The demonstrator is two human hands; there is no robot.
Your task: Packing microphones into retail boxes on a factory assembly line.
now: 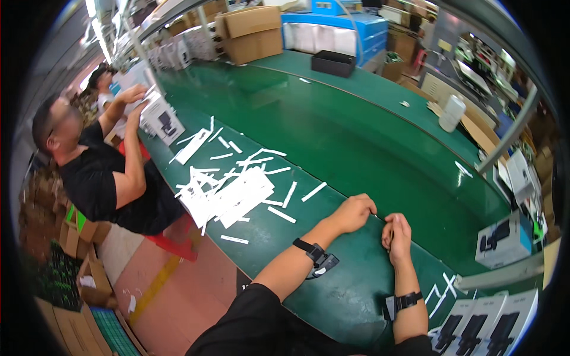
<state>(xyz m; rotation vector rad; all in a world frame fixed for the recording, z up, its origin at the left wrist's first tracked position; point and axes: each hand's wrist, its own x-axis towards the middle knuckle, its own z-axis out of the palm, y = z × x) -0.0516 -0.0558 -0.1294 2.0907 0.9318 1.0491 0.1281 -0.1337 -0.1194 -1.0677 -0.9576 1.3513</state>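
Both my hands are above the near side of the green work surface [320, 249], a short gap apart. The fingertips of my left hand [354, 213] are pinched together at one end of a thin dark piece [379, 218], too small to name. My right hand [399, 235] is curled closed, thumb and fingers together, at the piece's other end. Nearest to my left hand lies a white strip [314, 191]. Farther left is a loose pile of white sheets [246, 193] with many narrow strips around it. Each of my wrists carries a strapped-on device.
A co-worker [89, 160] at the left holds a white printed box [160, 118]. Similar boxes [475, 326] stand at the lower right, beside a metal post [504, 270]. Across the green belt [356, 136] are a black tray [333, 63], a cardboard box [248, 32] and a white bottle [452, 113].
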